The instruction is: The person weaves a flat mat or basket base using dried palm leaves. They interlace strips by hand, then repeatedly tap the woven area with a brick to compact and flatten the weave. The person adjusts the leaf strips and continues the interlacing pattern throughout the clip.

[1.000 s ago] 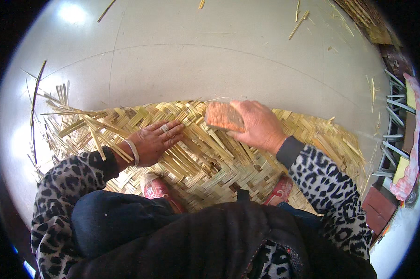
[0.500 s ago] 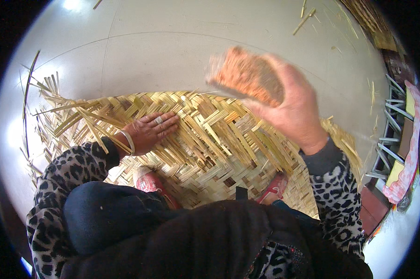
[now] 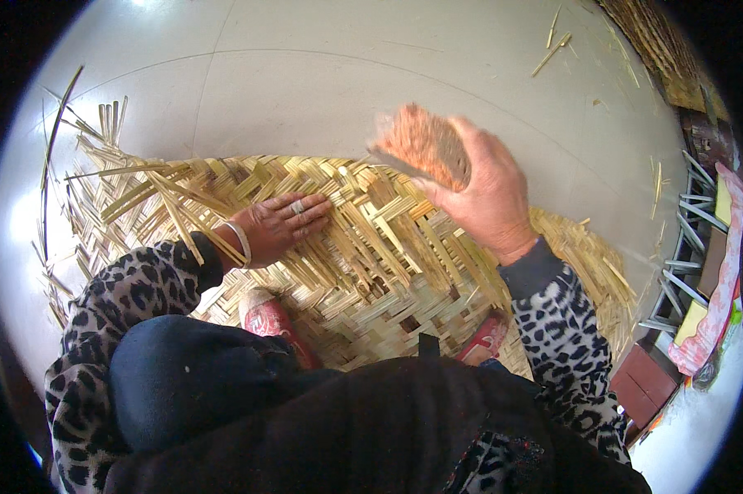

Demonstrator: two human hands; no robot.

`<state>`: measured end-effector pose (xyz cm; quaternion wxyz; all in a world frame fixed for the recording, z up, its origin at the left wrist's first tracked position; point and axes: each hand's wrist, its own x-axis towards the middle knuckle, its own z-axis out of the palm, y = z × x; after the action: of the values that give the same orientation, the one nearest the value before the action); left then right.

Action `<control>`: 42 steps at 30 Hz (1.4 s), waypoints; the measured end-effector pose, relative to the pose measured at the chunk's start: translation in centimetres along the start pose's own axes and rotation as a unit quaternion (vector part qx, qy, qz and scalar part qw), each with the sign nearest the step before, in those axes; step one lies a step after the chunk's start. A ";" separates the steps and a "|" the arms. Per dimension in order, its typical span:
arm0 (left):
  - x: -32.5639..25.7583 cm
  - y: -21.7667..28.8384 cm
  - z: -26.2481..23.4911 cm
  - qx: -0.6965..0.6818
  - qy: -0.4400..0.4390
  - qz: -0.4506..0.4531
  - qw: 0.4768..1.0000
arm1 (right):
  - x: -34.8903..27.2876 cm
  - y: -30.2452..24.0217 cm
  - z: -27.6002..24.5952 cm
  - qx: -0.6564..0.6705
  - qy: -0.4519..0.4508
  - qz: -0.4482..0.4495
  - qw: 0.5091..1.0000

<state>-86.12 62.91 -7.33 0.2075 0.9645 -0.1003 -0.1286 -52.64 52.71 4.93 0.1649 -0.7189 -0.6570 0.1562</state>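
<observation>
A woven mat of split straw-coloured strips (image 3: 421,321) spreads over the floor under me. My left hand (image 3: 281,229), with a ring and a bracelet, lies flat on its weave, fingers stretched out. Above the mat's far edge, my right hand (image 3: 491,193) grips a rough orange-red piece of brick (image 3: 425,144) with a greyish side. The brick is slightly blurred and appears raised off the weave. Long loose strip ends (image 3: 170,202) stick out at the mat's left, near my left wrist.
My red shoes (image 3: 272,321) stand on the mat. Stray strips (image 3: 551,54) lie on the floor (image 3: 305,99) beyond it. At the right are a grey metal rack (image 3: 686,247), a pink-and-white cloth (image 3: 705,296) and a dark red box (image 3: 641,383).
My right hand has moved left with the brick, closer to my left hand. My left hand stays flat on the mat, and the whole view has shifted slightly.
</observation>
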 end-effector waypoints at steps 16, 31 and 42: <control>-0.6 -0.1 1.6 0.001 0.053 0.002 0.999 | 4.1 -5.8 5.7 -0.017 -0.037 -0.043 0.998; 0.2 0.7 -3.6 -0.012 0.206 0.018 0.978 | 7.0 -8.6 10.2 -0.036 -0.131 -0.025 0.990; -12.0 -22.3 -21.4 -0.012 0.421 -0.237 0.875 | 8.5 -9.3 8.4 -0.032 -0.149 0.004 0.988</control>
<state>-88.20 93.85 4.45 0.2048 0.9199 0.2292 0.2436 -63.92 62.25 1.43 0.0410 -0.6948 -0.6763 0.2412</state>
